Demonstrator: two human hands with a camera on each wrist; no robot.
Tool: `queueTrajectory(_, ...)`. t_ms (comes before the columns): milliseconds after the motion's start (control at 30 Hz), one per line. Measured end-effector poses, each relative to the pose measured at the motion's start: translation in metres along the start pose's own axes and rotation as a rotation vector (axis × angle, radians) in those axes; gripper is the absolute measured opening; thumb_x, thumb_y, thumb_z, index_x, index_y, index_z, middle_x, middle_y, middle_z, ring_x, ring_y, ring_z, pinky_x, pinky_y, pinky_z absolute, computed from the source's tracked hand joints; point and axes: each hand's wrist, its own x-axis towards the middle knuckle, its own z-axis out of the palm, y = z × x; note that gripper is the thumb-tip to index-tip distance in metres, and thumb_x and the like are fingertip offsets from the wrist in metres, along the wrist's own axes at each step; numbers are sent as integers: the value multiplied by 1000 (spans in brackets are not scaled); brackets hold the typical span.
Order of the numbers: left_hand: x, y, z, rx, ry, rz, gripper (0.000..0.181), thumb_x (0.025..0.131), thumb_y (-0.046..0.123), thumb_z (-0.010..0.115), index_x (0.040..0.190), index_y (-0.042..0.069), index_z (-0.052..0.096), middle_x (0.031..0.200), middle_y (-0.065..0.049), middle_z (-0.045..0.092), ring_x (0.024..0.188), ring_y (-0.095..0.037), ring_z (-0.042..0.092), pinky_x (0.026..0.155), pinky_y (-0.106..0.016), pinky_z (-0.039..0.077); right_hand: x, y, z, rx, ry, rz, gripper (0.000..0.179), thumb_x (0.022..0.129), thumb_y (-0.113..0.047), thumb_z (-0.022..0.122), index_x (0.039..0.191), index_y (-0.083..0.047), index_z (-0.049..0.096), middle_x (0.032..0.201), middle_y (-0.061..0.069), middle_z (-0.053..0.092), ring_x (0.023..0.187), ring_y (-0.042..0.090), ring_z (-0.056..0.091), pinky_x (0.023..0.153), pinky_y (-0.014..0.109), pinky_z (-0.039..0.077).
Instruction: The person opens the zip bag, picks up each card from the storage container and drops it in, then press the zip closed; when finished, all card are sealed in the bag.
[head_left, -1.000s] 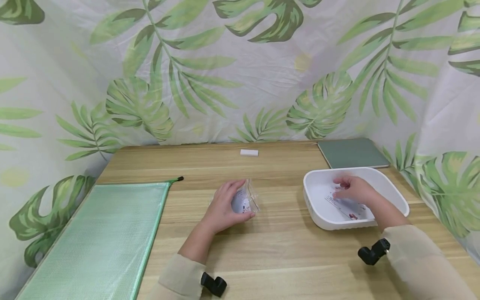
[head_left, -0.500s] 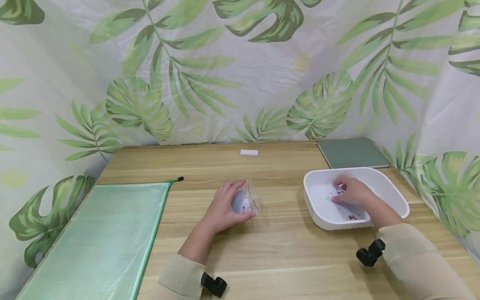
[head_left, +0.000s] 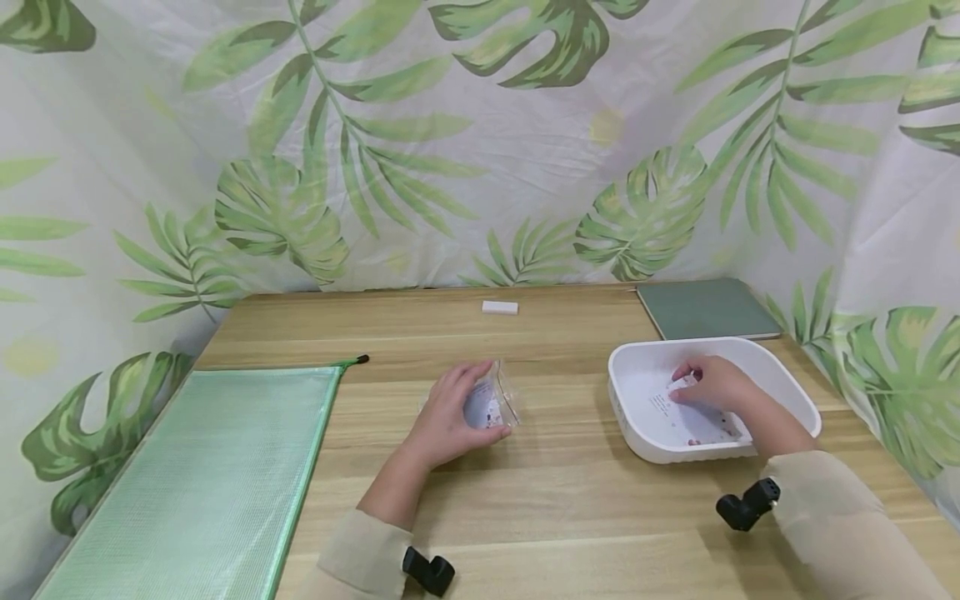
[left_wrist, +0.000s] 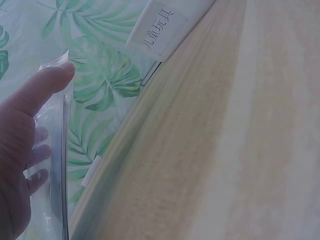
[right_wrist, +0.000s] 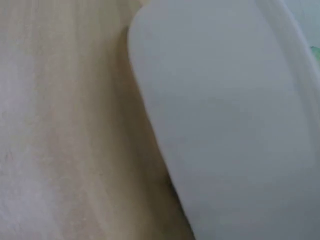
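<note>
In the middle of the table my left hand (head_left: 442, 421) holds a clear zip bag (head_left: 507, 393), thumb at its near edge and fingers behind it. A pale printed card (head_left: 478, 406) shows inside the bag. In the left wrist view the fingers show through the bag's plastic (left_wrist: 57, 145). My right hand (head_left: 718, 385) reaches into a white plastic basin (head_left: 626, 421), where thumb and fingers pinch the upper end of a white card (head_left: 686, 412) with small text and red prints. The right wrist view shows only the basin's outer wall (right_wrist: 215, 115), hiding that hand.
A green mesh zip pouch (head_left: 195, 467) lies on the left. A small white block (head_left: 499, 307) sits toward the back edge of the table, and a dark green notebook (head_left: 705, 307) lies behind the basin. The basin carries a label (left_wrist: 159, 27) with Chinese characters.
My right fingers have closed on the card's upper end in the basin, and its printed face shows more plainly. The left hand and the zip bag have stayed in place.
</note>
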Motion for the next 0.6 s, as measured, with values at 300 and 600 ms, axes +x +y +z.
queueTrajectory(300, 0, 0, 0, 1, 1, -6, 91, 67, 41, 85, 145, 14, 47, 136, -10, 54, 125, -31, 50, 103, -53, 41, -16, -9, -24, 79, 1, -106, 32, 93, -22, 65, 116, 0, 64, 97, 13, 59, 90, 25, 51, 71, 30, 47)
queueTrajectory(600, 0, 1, 0, -2, 4, -1, 90, 67, 40, 84, 145, 14, 47, 136, -10, 53, 125, -31, 49, 103, -53, 41, -31, -17, -35, 188, 63, -123, 37, 94, -21, 64, 122, 3, 60, 91, 9, 61, 81, 20, 58, 70, 28, 54)
